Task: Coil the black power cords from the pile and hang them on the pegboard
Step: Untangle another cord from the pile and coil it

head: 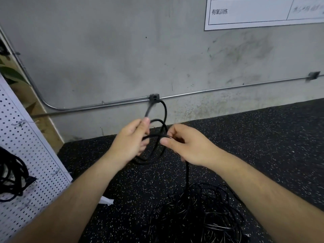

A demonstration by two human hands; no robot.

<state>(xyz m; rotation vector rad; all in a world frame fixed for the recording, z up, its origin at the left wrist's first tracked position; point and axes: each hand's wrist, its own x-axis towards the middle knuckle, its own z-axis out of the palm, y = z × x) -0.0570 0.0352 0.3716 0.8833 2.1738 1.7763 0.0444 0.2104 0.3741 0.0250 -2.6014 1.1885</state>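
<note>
I hold one black power cord (164,111) up in front of me, looped into a small coil. My left hand (130,140) grips the loops, with the plug end sticking up past its thumb. My right hand (185,143) pinches the same cord just right of the coil, and from there the cord drops to a tangled pile of black cords (203,213) on the floor. A white pegboard (35,151) leans at the left, with a coiled black cord (12,174) hanging on one of its hooks.
Speckled black rubber flooring (263,137) meets a grey concrete wall (114,50). A metal conduit (219,89) with small junction boxes runs along the wall low down. A white printed sheet (254,13) is stuck at the top right. Green leaves (10,74) show behind the pegboard.
</note>
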